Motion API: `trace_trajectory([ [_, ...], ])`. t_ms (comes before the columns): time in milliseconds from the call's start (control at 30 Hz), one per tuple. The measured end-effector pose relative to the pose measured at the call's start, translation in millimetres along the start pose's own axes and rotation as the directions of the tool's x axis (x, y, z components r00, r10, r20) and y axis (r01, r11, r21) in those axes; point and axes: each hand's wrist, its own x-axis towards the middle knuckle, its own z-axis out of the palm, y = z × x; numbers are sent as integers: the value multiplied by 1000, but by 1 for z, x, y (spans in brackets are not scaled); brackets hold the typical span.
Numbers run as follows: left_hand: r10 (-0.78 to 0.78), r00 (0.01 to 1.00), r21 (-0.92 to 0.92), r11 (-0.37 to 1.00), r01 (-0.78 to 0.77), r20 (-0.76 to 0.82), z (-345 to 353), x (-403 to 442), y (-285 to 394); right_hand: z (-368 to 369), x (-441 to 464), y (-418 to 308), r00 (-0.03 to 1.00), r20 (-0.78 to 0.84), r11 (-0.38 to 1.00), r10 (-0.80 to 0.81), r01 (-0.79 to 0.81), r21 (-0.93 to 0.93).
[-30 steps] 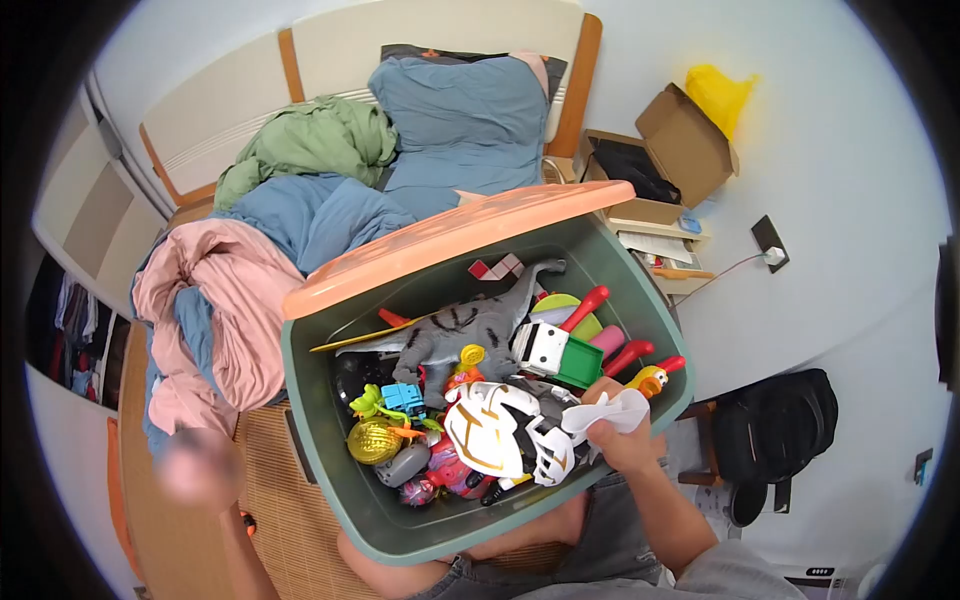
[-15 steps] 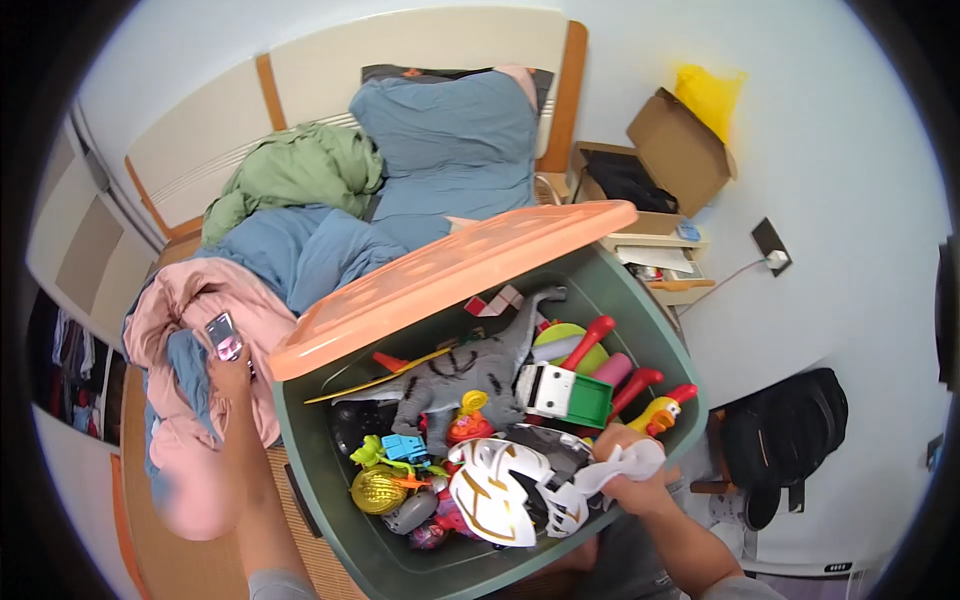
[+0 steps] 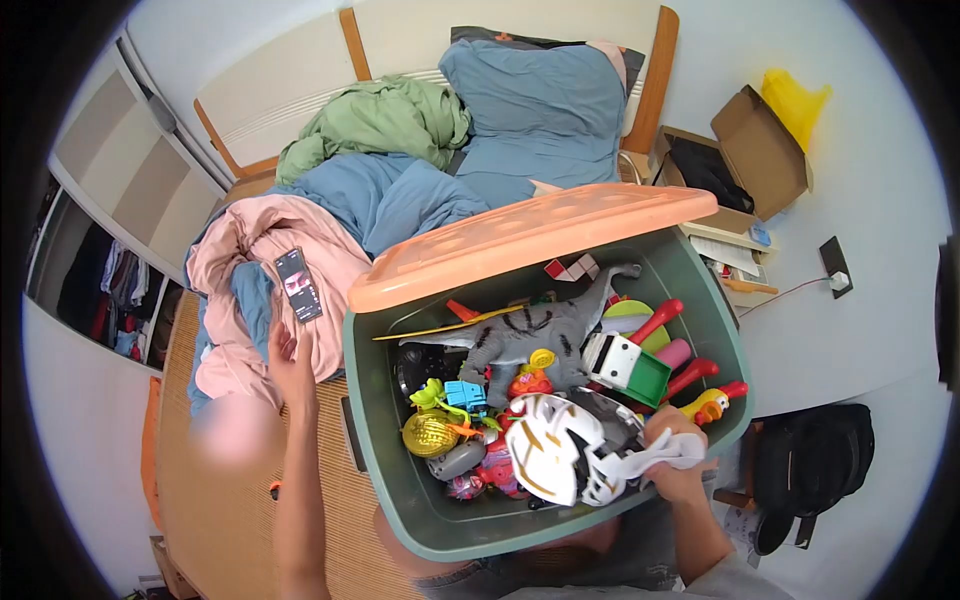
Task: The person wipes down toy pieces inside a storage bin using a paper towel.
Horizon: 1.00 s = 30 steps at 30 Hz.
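Note:
My left hand (image 3: pixel 291 370) is open, its fingers just below a smartphone (image 3: pixel 297 285) that lies with its screen lit on the pink quilt (image 3: pixel 225 245). My right hand (image 3: pixel 672 460), inside the front right of a green storage bin (image 3: pixel 400 530), is closed on a limp white piece (image 3: pixel 680 449); its exact kind is unclear. Beside it lies a white mask with gold marks (image 3: pixel 545 450). Around these are a grey toy dinosaur (image 3: pixel 540 335), a toy truck (image 3: pixel 628 367), a yellow toy duck (image 3: pixel 705 408) and a gold ball (image 3: pixel 431 433). An orange lid (image 3: pixel 530 240) leans over the bin's back.
Behind the bin is a bed with a blue pillow (image 3: pixel 535 95) and a green blanket (image 3: pixel 390 120). At right, an open cardboard box (image 3: pixel 765 160) sits on a nightstand. A black backpack (image 3: pixel 815 460) stands at the lower right. Hanging clothes (image 3: pixel 125 280) show at the left.
My left hand has let go of the smartphone, which now lies on the pink quilt. The whole view has shifted, with the bin now further right. My right hand keeps hold of the white piece.

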Motion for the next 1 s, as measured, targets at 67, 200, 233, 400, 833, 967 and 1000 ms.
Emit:
trace_trajectory([
  [67, 67, 997, -135, 989, -60, 47, -9, -64, 113, 1, 9, -9, 995, 93, 999, -35, 38, -25],
  [200, 547, 667, -155, 818, -553, 505, 2, -170, 235, 6, 15, -16, 988, 113, 994, -103, 108, -34],
  [233, 591, 536, -194, 760, -620, 603, 20, -183, 261, 10, 23, -18, 974, 119, 980, -195, 198, -12],
  [400, 513, 733, -416, 845, -337, 447, 97, -193, 282, 23, 77, -42, 999, -44, 995, -19, 23, 96],
  [833, 855, 514, -187, 518, -834, 77, 75, -182, 270, 59, 96, -30, 863, 481, 980, -155, 74, 183],
  [967, 647, 611, -220, 747, -627, 456, 84, -202, 256, 56, 93, -21, 925, 379, 981, -20, -56, 188],
  [1000, 602, 643, -294, 796, -529, 473, 86, -201, 255, 55, 94, -20, 933, 360, 988, -14, -42, 148],
])
